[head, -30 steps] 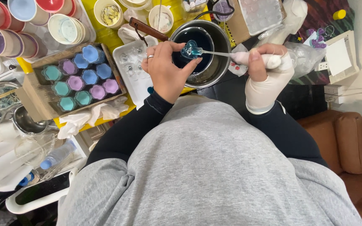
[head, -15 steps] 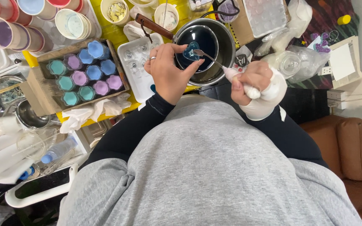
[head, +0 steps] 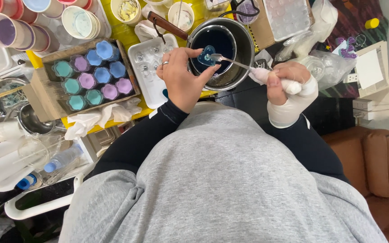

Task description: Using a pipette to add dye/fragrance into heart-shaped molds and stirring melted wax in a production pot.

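Holding a small blue heart-shaped mould (head: pixel 208 56) between the thumb and fingertips of my left hand (head: pixel 182 77), pinched closed on its near edge, over the metal saucepan (head: pixel 244 58) of dark blue liquid. My right hand (head: pixel 287 85), wrapped in white at the wrist, grips a spoon (head: pixel 230 62) by its padded handle; the bowl of the spoon rests just at the mould's right side. To the left of my left hand: a white tray (head: pixel 146 67), touching distance. Further left: a cardboard box (head: pixel 37 90) of teal, purple and blue filled moulds (head: pixel 93 76). Below that box: crumpled white cloth (head: pixel 95 119).
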